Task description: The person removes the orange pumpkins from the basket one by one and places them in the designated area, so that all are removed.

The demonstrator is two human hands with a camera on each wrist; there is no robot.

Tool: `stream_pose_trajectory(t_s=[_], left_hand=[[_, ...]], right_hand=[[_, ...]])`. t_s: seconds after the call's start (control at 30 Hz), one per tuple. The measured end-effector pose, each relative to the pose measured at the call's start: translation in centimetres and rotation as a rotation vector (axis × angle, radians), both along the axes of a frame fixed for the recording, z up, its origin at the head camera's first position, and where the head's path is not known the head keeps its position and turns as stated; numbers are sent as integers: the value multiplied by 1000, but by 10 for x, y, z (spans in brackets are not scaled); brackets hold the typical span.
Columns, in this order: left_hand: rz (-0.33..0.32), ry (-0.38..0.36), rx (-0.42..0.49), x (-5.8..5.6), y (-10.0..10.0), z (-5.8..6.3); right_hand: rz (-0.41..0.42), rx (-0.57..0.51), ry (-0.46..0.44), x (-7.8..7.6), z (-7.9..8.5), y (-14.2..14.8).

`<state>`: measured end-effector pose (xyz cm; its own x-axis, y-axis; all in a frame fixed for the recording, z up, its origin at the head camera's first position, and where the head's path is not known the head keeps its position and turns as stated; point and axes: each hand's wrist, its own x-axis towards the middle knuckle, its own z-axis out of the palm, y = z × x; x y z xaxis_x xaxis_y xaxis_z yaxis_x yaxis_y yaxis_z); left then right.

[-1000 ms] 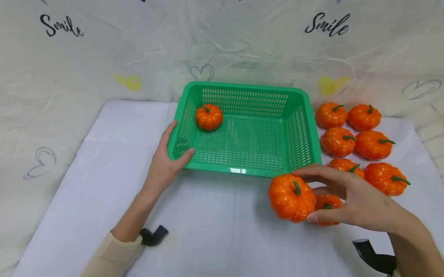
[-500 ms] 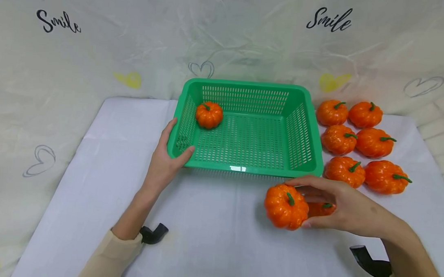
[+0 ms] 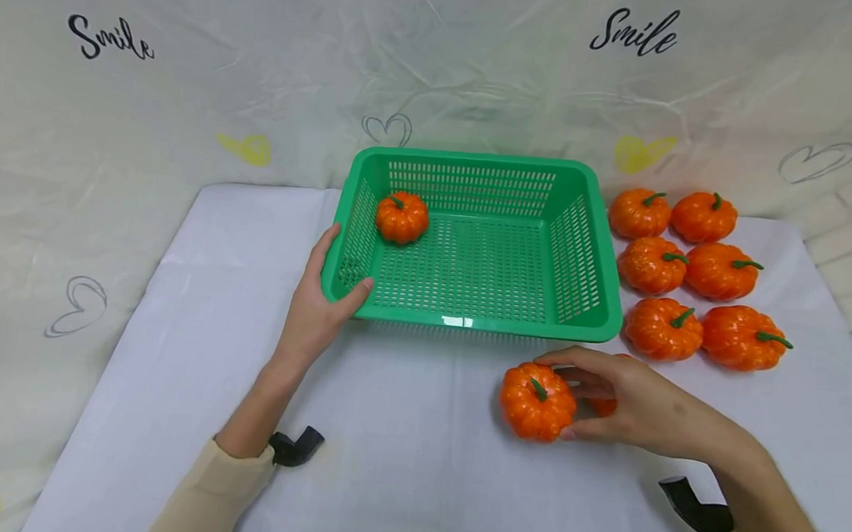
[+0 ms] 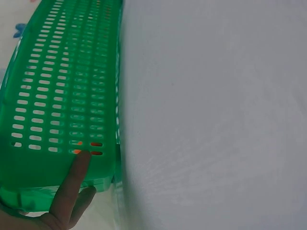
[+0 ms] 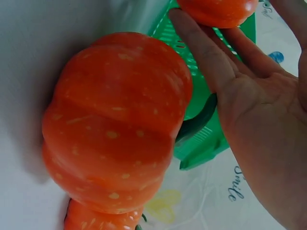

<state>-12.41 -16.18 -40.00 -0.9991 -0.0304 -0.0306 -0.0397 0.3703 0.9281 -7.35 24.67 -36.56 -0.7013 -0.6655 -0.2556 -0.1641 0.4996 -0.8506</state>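
In the head view my left hand (image 3: 312, 313) grips the near left corner of a green plastic basket (image 3: 424, 322), thumb over the rim and fingers along the outer side. One small orange pumpkin (image 3: 402, 218) sits inside at the far left. My right hand (image 3: 646, 407) holds another orange pumpkin (image 3: 536, 403) by its right side, in front of the basket, low over or on the table. Behind these fingers a further pumpkin (image 3: 604, 406) is mostly hidden; in the right wrist view this large pumpkin (image 5: 115, 124) lies beside the palm, its green stem near the hand.
Several orange pumpkins (image 3: 659, 329) stand in two columns right of the basket. A white cloth (image 3: 405, 469) covers the table. Behind it hangs a pale printed sheet (image 3: 475, 64). Black curved mounts (image 3: 296, 447) are strapped at both wrists.
My right hand has carried the pumpkin left and toward me, lower and away from the basket's near right corner. My left hand keeps its grip on the basket.
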Motion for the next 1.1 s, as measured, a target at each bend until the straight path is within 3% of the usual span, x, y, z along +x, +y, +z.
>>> stream_pose_trajectory(t_s=[0.23, 0.57, 1.1], left_hand=[[-2, -1, 3, -1, 0, 0], [-4, -5, 3, -1, -1, -1], [-8, -6, 13, -2, -1, 0]], right_hand=[[-39, 126, 163, 2, 1, -9], [-58, 307, 186, 0, 3, -15], [-117, 348, 236, 7, 12, -13]])
